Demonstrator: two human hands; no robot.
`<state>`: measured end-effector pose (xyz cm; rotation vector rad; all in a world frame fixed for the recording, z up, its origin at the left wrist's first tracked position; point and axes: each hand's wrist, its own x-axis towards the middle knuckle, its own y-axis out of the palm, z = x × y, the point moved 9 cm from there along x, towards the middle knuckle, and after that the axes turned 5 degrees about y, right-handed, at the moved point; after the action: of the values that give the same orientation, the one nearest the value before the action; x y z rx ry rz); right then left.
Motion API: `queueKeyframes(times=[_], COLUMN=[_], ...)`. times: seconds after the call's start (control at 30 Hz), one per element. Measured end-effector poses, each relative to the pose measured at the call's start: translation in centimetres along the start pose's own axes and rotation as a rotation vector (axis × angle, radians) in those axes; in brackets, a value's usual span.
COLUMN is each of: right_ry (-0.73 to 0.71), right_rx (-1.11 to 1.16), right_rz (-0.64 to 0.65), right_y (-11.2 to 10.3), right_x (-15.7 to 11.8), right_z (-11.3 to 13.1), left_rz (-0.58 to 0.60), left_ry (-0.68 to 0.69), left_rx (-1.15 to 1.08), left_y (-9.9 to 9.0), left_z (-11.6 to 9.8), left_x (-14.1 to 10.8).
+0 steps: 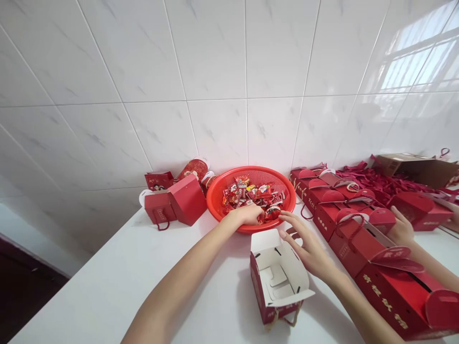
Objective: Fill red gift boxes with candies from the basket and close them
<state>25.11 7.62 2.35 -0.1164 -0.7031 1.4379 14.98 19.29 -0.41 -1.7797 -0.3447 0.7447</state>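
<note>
Left grip [251, 214] amid wrapped sweets [252, 193] in the red basket [214, 202].

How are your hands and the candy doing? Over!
Left hand in red plastic basket, at wrapped candies. Right hand open beside open gift box. No obstruction seen.

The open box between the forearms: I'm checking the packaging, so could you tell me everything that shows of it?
The open box looks like folded card, deep red outside and white inside. It stands upright on the white table, top open, pale flaps spread at the near and far ends. Dark slots show near its rim; overlapping panels form its floor, with nothing seen on them. A tan cord hangs at the near end. The right hand is beside it; whether they touch is unclear.
</note>
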Motion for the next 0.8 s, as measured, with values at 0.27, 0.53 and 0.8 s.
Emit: queueKeyframes(times=[0.27,0.53,0.8], right_ry=[-0.012,-0.031,-0.025], right_rx=[0.031,0.009,-0.001], right_rz=[0.008,0.048,0.080], right_y=[0.5,0.6,0.8], right_x=[-0.9,-1.2,-1.5], right_z=[-0.7,-0.8,-0.9], left_rz=[0.043,0.166,0.230], left_ry=[0.099,0.070,0.109], left_rx=[-0.065,-0.171,-0.337], left_y=[0.5,1.1,1.5], left_z=[-0.5,-0.1,-0.7], left_x=[0.2,0.3,-0.1])
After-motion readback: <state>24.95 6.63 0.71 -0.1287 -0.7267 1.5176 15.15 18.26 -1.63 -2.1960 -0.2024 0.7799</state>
